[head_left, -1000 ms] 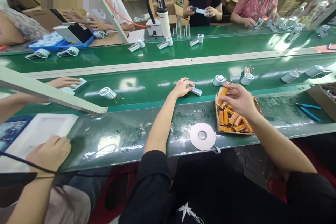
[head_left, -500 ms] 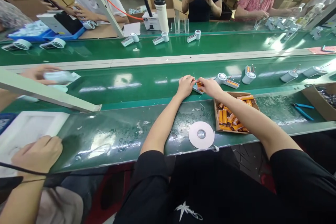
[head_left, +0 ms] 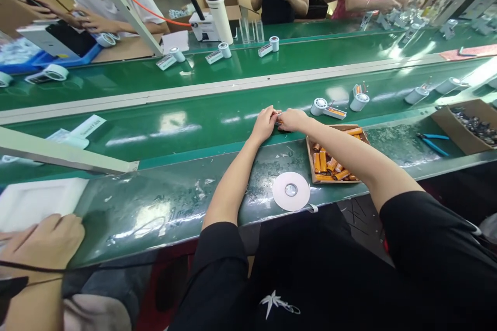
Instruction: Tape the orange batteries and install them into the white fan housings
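Over the near green conveyor belt [head_left: 217, 114], my left hand [head_left: 266, 123] and my right hand [head_left: 294, 120] meet with fingers closed together. Between the fingertips a sliver of an orange battery [head_left: 279, 122] shows; the pale fan casing under them is almost wholly covered by the hands. Just right of my right hand lies a white handheld fan [head_left: 319, 106] with an orange battery in its open handle. Below my right forearm stands a cardboard box [head_left: 311, 163] of orange batteries [head_left: 323, 160]. A roll of white tape [head_left: 280, 191] lies flat near the table's front edge.
More fan parts [head_left: 360, 102] sit along the belt to the right. Blue-handled pliers [head_left: 434, 144] lie beside a box of small parts [head_left: 458, 126]. A metal post [head_left: 66, 150] crosses at left, near a co-worker's hand [head_left: 46, 240]. Across the far belt [head_left: 233, 70], other people handle fans.
The camera view has shifted, and most things appear further left. My hands have closed in over the casing, hiding it. At left, the co-worker's hand over the belt has gone from view.
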`<move>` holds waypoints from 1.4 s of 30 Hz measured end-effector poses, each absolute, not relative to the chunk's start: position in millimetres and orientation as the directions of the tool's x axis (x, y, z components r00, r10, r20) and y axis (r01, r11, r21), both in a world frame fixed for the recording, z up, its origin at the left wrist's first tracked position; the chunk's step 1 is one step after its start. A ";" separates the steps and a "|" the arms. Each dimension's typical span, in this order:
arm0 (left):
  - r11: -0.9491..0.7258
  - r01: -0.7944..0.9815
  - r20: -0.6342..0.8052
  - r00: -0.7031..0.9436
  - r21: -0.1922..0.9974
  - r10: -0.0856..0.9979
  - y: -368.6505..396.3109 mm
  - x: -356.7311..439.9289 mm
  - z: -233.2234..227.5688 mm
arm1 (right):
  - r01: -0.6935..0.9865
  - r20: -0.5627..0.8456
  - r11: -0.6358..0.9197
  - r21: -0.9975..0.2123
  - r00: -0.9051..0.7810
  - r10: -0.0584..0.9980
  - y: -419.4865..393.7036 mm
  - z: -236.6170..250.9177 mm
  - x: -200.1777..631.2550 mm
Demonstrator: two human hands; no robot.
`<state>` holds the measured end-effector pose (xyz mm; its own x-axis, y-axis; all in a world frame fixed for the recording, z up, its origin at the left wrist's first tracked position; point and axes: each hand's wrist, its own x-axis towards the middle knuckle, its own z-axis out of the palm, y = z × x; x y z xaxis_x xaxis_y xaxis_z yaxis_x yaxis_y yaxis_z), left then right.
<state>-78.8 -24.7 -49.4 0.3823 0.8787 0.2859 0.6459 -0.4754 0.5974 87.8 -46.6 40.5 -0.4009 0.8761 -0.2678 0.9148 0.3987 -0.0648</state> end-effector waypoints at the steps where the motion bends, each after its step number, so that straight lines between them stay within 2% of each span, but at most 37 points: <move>1: -0.474 0.644 0.285 0.382 0.600 0.879 -25.8 -77.9 -46.9 | 0.916 -0.281 0.396 -0.062 -0.397 0.874 -48.3 45.2 91.3; 4: -0.440 0.660 0.288 0.332 0.609 0.898 -32.6 -70.9 -31.5 | 0.921 -0.219 0.375 -0.100 -0.388 0.895 -70.4 62.1 120.1; 6: -0.455 0.673 0.312 0.331 0.583 0.891 -46.6 -64.4 -15.3 | 0.912 -0.077 0.358 -0.201 -0.379 0.922 -102.2 70.1 152.2; 7: -0.500 0.666 0.324 0.381 0.553 0.866 -58.8 -62.1 -7.0 | 0.893 0.000 0.359 -0.272 -0.373 0.928 -122.8 71.8 170.6; 9: -0.645 0.593 0.303 0.578 0.482 0.758 -95.2 -62.4 5.9 | 0.834 0.083 0.374 -0.406 -0.374 0.924 -171.2 70.6 208.4; 11: -0.771 0.466 0.213 0.778 0.435 0.591 -145.8 -72.1 8.9 | 0.769 0.154 0.386 -0.509 -0.360 0.920 -225.1 64.1 243.1; 13: -0.819 0.412 0.118 0.862 0.400 0.492 -202.0 -90.9 0.7 | 0.730 0.240 0.353 -0.585 -0.260 0.935 -278.8 53.8 269.7; 16: -0.794 0.516 0.068 0.824 0.321 0.563 -269.3 -125.8 -21.3 | 0.669 0.322 0.265 -0.694 -0.040 0.946 -343.8 34.5 287.9; 19: -0.760 0.566 0.099 0.778 0.321 0.621 -295.3 -151.2 -32.1 | 0.572 0.286 0.198 -0.796 0.067 0.956 -373.6 19.3 278.5; 21: -0.732 0.571 0.172 0.733 0.372 0.659 -294.5 -156.5 -27.2 | 0.478 0.165 0.133 -0.868 0.026 0.986 -372.0 17.2 260.4; 23: -0.698 0.584 0.291 0.642 0.415 0.710 -288.0 -152.1 -15.3 | 0.331 0.000 0.051 -0.942 -0.154 0.988 -358.8 22.5 237.1; 25: -0.693 0.585 0.428 0.546 0.421 0.721 -281.0 -140.6 -2.0 | 0.186 -0.077 0.001 -0.983 -0.413 0.908 -342.2 32.1 212.2; 27: -0.726 0.563 0.527 0.509 0.394 0.681 -275.0 -127.1 7.2 | 0.126 -0.040 0.043 -0.991 -0.593 0.804 -330.0 40.9 189.6; 29: -0.729 0.562 0.582 0.463 0.390 0.668 -270.1 -117.3 8.6 | 0.124 0.020 0.150 -0.981 -0.701 0.712 -325.8 44.5 173.3; 32: -0.566 0.619 0.556 0.238 0.545 0.796 -267.8 -116.7 -5.2 | 0.227 -0.001 0.336 -0.914 -0.829 0.559 -330.3 39.0 169.4; 35: -0.358 0.591 0.436 0.011 0.723 0.900 -279.9 -128.0 -30.8 | 0.418 -0.193 0.400 -0.816 -0.849 0.493 -335.2 31.6 194.5; 37: -0.289 0.558 0.386 -0.061 0.778 0.921 -295.7 -134.7 -47.2 | 0.468 -0.246 0.304 -0.830 -0.796 0.554 -334.2 32.1 221.7; 38: -0.271 0.542 0.370 -0.081 0.795 0.925 -304.3 -136.3 -53.7 | 0.476 -0.217 0.251 -0.843 -0.727 0.652 -332.1 33.8 235.4; 40: -0.252 0.514 0.346 -0.094 0.820 0.934 -318.8 -135.0 -61.7 | 0.561 -0.051 0.198 -0.804 -0.396 0.917 -323.7 37.7 257.9; 41: -0.245 0.506 0.333 -0.089 0.827 0.939 -323.5 -132.1 -63.3 | 0.652 0.066 0.173 -0.738 -0.185 0.981 -317.6 38.7 265.4; 42: -0.241 0.504 0.322 -0.079 0.830 0.944 -326.2 -128.1 -63.8 | 0.749 0.173 0.134 -0.649 -0.026 0.985 -310.4 38.7 269.9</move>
